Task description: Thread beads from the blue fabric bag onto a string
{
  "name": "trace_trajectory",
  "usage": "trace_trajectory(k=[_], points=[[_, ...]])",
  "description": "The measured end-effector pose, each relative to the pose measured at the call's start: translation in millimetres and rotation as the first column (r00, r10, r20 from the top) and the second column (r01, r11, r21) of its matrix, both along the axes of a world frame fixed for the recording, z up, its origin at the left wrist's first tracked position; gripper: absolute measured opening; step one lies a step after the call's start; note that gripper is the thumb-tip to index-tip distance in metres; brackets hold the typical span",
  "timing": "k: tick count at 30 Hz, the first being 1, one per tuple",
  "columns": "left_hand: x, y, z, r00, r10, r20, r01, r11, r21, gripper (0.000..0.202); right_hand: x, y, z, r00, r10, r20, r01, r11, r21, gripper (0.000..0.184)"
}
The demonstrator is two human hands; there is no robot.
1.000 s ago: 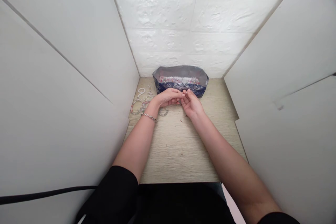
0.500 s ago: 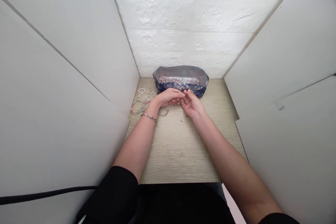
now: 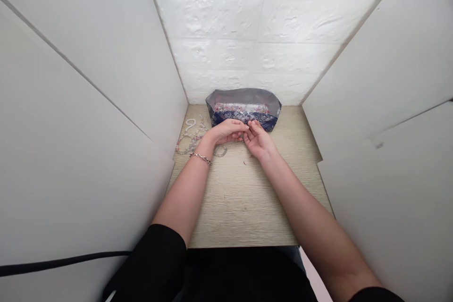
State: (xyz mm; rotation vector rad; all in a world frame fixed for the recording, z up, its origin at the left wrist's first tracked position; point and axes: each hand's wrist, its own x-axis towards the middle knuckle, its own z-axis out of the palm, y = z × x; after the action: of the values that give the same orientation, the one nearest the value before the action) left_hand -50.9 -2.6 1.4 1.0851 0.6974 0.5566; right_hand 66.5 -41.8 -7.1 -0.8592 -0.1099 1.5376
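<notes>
My left hand [image 3: 229, 131] and my right hand [image 3: 259, 140] meet fingertip to fingertip just in front of an open dark blue patterned bag [image 3: 244, 115]. Both pinch at the same spot, and whatever is between the fingers is too small to make out. Inside the bag lie many small pink, red and clear beads. Strands of beads [image 3: 191, 123] in white, pink and clear lie on the table left of my left hand. A clear bead loop [image 3: 220, 151] shows partly beneath that hand. My left wrist wears a chain bracelet [image 3: 201, 158].
Pale panels [image 3: 141, 56] rise on the left and right of the wood-grain table [image 3: 244, 212]. A white brick-pattern wall [image 3: 255, 19] stands behind the bag. A black cable [image 3: 63, 262] runs in at lower left. Tiny specks lie on the tabletop.
Almost nothing differs. The fingers of my right hand have shifted very slightly at the pinch; the bag and bead strands stay put.
</notes>
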Motion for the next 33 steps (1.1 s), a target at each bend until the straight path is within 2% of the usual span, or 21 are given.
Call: trace_trajectory(k=[33], points=[[-0.3, 1.4, -2.1, 0.998, -0.025, 0.053, 0.023, 0.999, 0.026, 0.015, -1.6, -1.0, -1.2, 0.999, -0.009, 0.038, 0.008, 0.999, 0.038, 0.015]])
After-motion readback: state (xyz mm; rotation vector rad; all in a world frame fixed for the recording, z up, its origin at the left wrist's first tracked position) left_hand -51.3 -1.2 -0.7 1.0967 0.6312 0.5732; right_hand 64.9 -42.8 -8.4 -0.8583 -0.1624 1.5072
